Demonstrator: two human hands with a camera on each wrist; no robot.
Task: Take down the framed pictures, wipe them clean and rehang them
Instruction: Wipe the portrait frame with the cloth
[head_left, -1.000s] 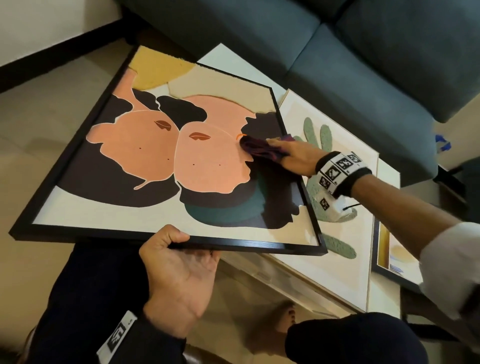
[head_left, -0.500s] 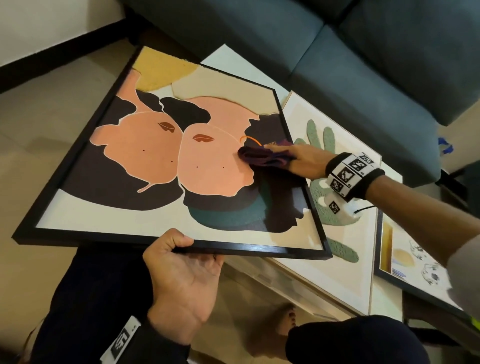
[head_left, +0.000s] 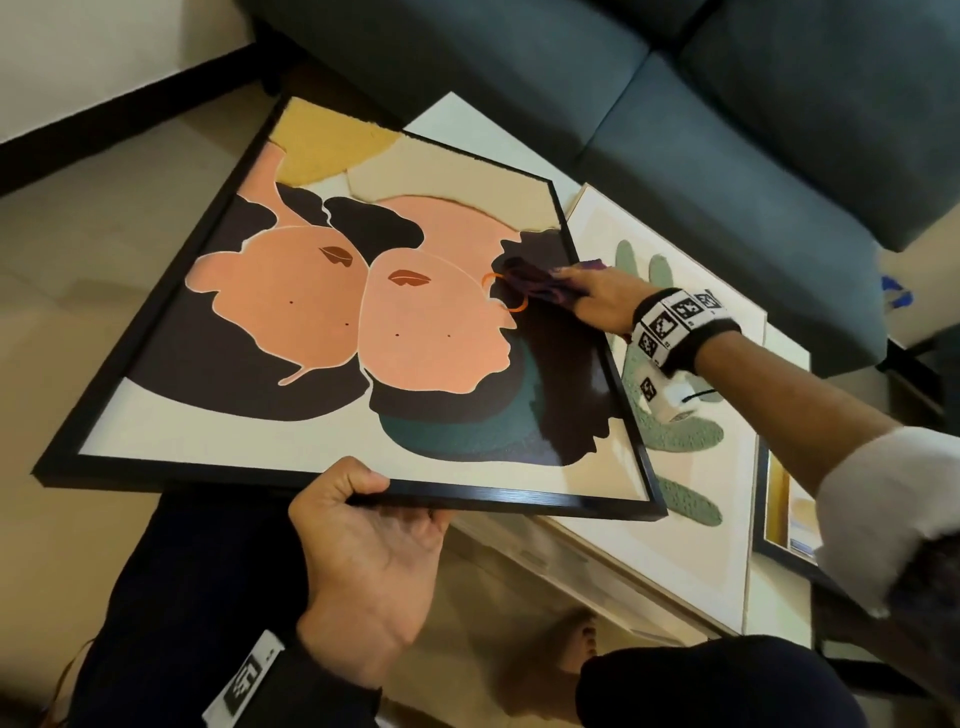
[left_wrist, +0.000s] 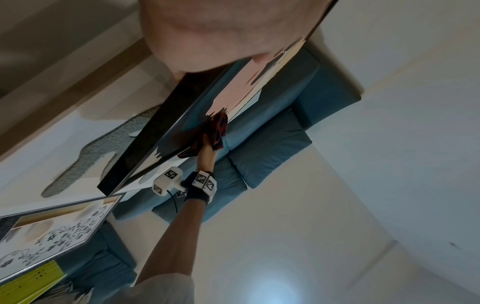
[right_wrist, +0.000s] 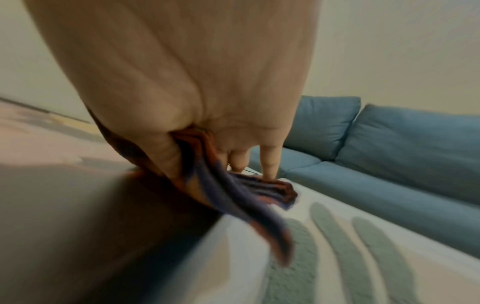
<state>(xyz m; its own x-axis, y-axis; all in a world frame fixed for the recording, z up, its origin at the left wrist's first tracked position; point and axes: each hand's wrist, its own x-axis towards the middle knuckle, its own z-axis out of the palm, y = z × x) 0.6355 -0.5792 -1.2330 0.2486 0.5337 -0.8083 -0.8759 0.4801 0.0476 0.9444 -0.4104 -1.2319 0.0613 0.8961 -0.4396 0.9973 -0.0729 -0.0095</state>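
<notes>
Black-framed, the large picture of two peach faces on dark hair (head_left: 332, 322) lies tilted, its far corner over the white low table (head_left: 452, 111) and its near edge held out past the table, above the person's dark trouser leg (head_left: 197, 582). The left hand (head_left: 363, 561) grips that near black edge, thumb curled over the top of the frame and fingers underneath. The right hand (head_left: 597, 296) presses a crumpled dark purple-and-red cloth (head_left: 530, 283) against the picture's glass close to its right edge, with fingers laid out over the cloth.

Just past that edge a light-framed print of green cactus shapes (head_left: 670, 431) lies flat on the table, partly under the big frame. Beyond it sits a third, dark-framed picture with yellow at its border (head_left: 779, 509). A blue-grey sofa (head_left: 727, 156) runs close along the table's far side, leaving a narrow gap.

From the left wrist the frame (left_wrist: 145, 148) shows edge-on, with the cloth (left_wrist: 215, 131) on its upper face. The right wrist view shows the cloth (right_wrist: 233, 191) pinched between thumb and fingers (right_wrist: 269, 162), hanging over the cactus print (right_wrist: 337, 246); it is blurred there.
</notes>
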